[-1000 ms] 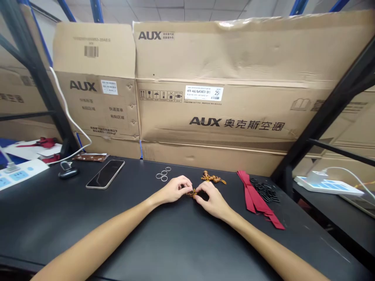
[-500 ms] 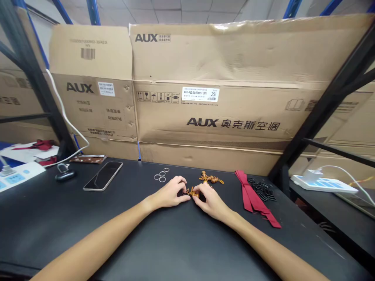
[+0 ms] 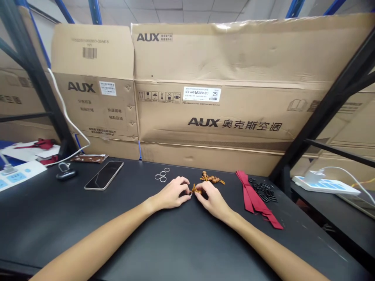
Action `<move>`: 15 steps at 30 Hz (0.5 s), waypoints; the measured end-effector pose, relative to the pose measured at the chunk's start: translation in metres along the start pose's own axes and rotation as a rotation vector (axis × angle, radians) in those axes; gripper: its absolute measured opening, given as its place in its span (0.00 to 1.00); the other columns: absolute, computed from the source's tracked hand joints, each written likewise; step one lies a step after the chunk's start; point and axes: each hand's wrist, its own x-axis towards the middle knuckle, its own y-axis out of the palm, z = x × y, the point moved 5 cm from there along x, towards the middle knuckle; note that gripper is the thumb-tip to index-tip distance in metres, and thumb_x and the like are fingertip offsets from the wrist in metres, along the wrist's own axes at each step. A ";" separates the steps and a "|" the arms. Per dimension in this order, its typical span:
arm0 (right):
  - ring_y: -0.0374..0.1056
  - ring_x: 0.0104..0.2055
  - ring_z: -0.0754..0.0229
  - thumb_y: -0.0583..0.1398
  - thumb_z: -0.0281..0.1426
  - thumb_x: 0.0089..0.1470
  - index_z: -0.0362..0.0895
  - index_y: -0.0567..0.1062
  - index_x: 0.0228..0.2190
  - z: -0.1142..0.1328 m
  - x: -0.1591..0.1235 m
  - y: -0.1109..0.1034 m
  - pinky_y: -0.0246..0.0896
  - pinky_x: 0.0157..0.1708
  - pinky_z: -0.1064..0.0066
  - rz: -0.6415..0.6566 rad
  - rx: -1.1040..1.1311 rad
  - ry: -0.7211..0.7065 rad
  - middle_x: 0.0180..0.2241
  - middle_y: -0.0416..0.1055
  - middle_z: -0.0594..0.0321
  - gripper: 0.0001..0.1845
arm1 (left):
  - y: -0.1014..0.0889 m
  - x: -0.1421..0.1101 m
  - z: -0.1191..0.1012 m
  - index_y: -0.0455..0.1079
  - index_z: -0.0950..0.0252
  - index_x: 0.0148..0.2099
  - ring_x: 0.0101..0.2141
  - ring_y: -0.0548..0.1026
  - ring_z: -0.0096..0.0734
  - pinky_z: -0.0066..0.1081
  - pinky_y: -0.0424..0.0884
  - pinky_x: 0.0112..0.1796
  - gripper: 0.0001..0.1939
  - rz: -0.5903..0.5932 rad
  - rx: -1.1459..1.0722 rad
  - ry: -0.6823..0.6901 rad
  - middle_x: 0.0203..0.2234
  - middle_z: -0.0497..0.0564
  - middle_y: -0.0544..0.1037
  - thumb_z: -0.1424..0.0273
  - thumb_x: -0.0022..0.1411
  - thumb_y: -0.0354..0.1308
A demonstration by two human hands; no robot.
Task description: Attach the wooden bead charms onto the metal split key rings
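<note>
My left hand [image 3: 175, 192] pinches a small metal key ring [image 3: 190, 193] between thumb and fingertips, just above the black table. Facing it, my right hand [image 3: 213, 200] is closed on a brown wooden bead pendant [image 3: 198, 191] with an orange-yellow cord; its fingers hide part of the pendant. The cord end meets the ring between my hands, though I cannot tell whether it is threaded through. Behind my right hand lie more wooden bead pendants [image 3: 213, 179] with cords. Several loose key rings [image 3: 163, 174] lie beyond my left hand.
Dark red ribbon strips [image 3: 254, 199] and a heap of black buckles [image 3: 263, 190] lie on the right. To the left are a phone [image 3: 104, 175], a black earphone case [image 3: 66, 174] and a power strip [image 3: 20, 175]. Cardboard [image 3: 164, 125] walls off the back; black metal posts [image 3: 325, 101] flank the table.
My hands have drawn slightly apart, and the ring now shows between the left fingertips. The cord stands more upright beside it. The view has shifted a little.
</note>
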 end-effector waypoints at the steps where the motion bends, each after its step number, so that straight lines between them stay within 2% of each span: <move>1: 0.66 0.36 0.56 0.54 0.31 0.58 0.46 0.69 0.35 0.002 0.000 0.000 0.63 0.38 0.64 0.014 0.023 -0.016 0.33 0.70 0.59 0.04 | 0.000 0.000 0.000 0.70 0.63 0.37 0.46 0.67 0.38 0.38 0.65 0.49 0.04 -0.002 0.008 -0.008 0.46 0.54 0.68 0.68 0.61 0.58; 6: 0.66 0.36 0.57 0.54 0.31 0.59 0.46 0.70 0.37 0.010 -0.001 0.000 0.63 0.39 0.64 0.042 0.063 -0.059 0.33 0.70 0.60 0.05 | 0.000 0.000 0.001 0.71 0.64 0.36 0.47 0.67 0.38 0.38 0.64 0.50 0.05 -0.023 0.009 -0.016 0.46 0.54 0.69 0.70 0.63 0.54; 12: 0.66 0.36 0.54 0.55 0.31 0.57 0.46 0.69 0.34 -0.004 0.000 0.000 0.63 0.38 0.62 -0.037 -0.037 0.031 0.32 0.70 0.59 0.03 | 0.002 0.001 0.007 0.73 0.63 0.37 0.46 0.67 0.37 0.38 0.64 0.51 0.06 -0.019 -0.037 -0.013 0.46 0.53 0.69 0.71 0.63 0.54; 15: 0.66 0.37 0.55 0.54 0.31 0.58 0.46 0.69 0.34 -0.004 0.000 0.001 0.63 0.39 0.62 -0.033 -0.016 0.018 0.33 0.70 0.59 0.04 | 0.003 0.000 0.008 0.72 0.63 0.38 0.47 0.67 0.37 0.38 0.64 0.51 0.05 -0.022 -0.045 -0.030 0.45 0.53 0.69 0.69 0.63 0.56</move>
